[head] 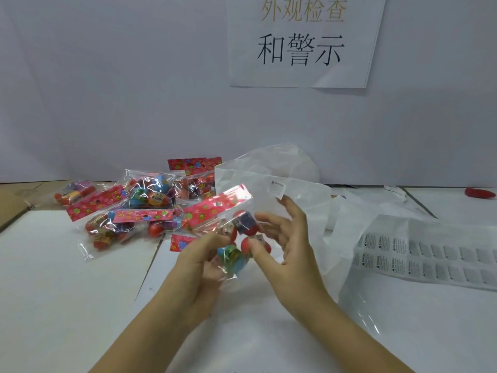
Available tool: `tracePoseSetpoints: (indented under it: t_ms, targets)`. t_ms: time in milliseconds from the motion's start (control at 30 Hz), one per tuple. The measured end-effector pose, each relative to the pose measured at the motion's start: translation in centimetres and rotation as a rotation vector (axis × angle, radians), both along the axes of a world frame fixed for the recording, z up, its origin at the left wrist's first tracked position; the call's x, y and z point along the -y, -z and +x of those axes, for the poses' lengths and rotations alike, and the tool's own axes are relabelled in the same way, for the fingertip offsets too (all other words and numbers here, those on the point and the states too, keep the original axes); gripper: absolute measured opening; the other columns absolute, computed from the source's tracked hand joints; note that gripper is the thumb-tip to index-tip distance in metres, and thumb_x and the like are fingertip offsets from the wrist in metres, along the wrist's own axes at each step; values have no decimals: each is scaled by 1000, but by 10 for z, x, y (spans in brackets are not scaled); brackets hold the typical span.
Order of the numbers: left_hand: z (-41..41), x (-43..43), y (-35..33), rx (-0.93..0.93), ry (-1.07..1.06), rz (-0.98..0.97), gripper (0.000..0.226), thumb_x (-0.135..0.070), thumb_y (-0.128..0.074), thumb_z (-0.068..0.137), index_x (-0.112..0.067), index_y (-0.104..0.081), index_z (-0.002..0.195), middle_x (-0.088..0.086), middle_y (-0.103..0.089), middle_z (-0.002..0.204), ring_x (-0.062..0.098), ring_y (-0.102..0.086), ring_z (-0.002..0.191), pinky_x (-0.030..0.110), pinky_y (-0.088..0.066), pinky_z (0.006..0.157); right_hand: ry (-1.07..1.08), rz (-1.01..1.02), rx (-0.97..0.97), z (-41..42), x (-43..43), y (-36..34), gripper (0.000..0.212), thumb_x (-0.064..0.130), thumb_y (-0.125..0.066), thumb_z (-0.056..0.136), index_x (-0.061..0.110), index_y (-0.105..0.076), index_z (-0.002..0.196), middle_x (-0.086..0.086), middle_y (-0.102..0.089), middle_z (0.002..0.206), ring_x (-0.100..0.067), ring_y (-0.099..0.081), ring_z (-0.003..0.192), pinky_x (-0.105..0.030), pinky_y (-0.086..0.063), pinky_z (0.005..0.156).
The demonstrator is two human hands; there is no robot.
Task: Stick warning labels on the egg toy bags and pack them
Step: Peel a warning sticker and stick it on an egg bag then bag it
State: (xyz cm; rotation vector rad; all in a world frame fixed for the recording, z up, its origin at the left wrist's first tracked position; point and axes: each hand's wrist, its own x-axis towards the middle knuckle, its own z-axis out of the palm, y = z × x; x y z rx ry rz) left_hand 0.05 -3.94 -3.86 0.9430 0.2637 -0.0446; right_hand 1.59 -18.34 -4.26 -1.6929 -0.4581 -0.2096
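Note:
A clear egg toy bag (231,232) with a red flowered header card is held up above the table's middle. My left hand (199,267) grips its lower left side. My right hand (285,246) is at the bag's right side, thumb pressed against a red egg, the other fingers spread and lightly curved. A pile of several more egg toy bags (139,208) lies to the left at the back. The sheet of warning labels (419,254) lies flat on the right. Behind the hands stands a large clear packing bag (269,181) with a small label on it.
A white wall with a printed paper sign (304,41) closes the back. A red object (480,193) lies at the far right edge. A brown cardboard surface (13,203) shows at the far left. More clear plastic film (360,300) is spread under the label sheet.

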Motion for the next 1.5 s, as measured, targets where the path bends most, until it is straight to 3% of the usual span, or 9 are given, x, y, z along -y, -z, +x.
tracePoseSetpoints:
  t_ms: [100,267,400,600,700,767,1100,1333,1500]
  targets:
    - [-7,6,-7,83,15,185,71,-5,-87,50,-17,-60,115,11,-74,102,30,-73,93,39,-60,76,11,101,77,-5,3,-10,76,21,-68,82,67,-25,124,24,-62,118,-3,-58,116,-20,-48,97]
    - [-9,8,-14,85,-50,106,87,-9,-81,42,-14,-55,124,11,-75,101,27,-75,85,31,-60,63,-63,225,98,-10,4,-22,69,13,-65,84,60,-34,124,20,-59,129,-4,-50,127,-37,-41,107]
    - [-10,6,-19,149,-115,50,79,-14,-83,60,-13,-52,133,15,-71,112,27,-74,91,29,-59,63,-13,339,81,-12,5,-25,44,33,-69,76,39,-52,116,14,-67,115,-5,-60,114,-20,-48,93]
    - [-11,1,-20,238,-157,42,77,-10,-78,62,-16,-48,132,11,-72,113,28,-72,98,28,-59,68,-46,366,-102,-8,8,-30,15,26,-65,77,17,-68,89,9,-73,80,0,-66,74,-10,-49,68]
    - [-11,4,-15,248,-201,140,89,4,-90,45,-20,-50,121,8,-75,104,28,-73,96,28,-60,68,-69,315,-132,-8,8,-31,10,28,-65,76,20,-71,77,9,-71,72,-1,-64,69,-11,-48,66]
    - [-12,5,-13,258,-252,197,93,-8,-91,37,-20,-51,120,9,-74,107,28,-72,98,32,-61,75,-71,299,-145,-8,8,-31,9,28,-68,76,22,-73,72,7,-70,71,-3,-63,69,-12,-49,66]
    - [-16,9,-8,306,-252,224,79,-6,-82,53,-23,-51,124,12,-71,112,29,-71,100,35,-60,79,-16,282,-138,-13,5,-32,13,15,-71,83,21,-72,72,7,-69,70,-2,-63,68,-12,-48,65]
    - [-17,14,-11,314,-275,259,94,-19,-89,40,-20,-52,126,6,-73,105,25,-73,95,31,-60,75,23,269,-90,-16,4,-32,10,16,-71,82,20,-71,74,10,-68,67,0,-62,65,-10,-47,63]
    - [-18,14,-12,313,-272,269,90,-22,-86,45,-21,-53,129,8,-72,110,27,-72,99,43,-58,88,32,253,-70,-17,3,-31,8,20,-72,81,21,-70,74,13,-67,67,1,-61,65,-9,-46,64]
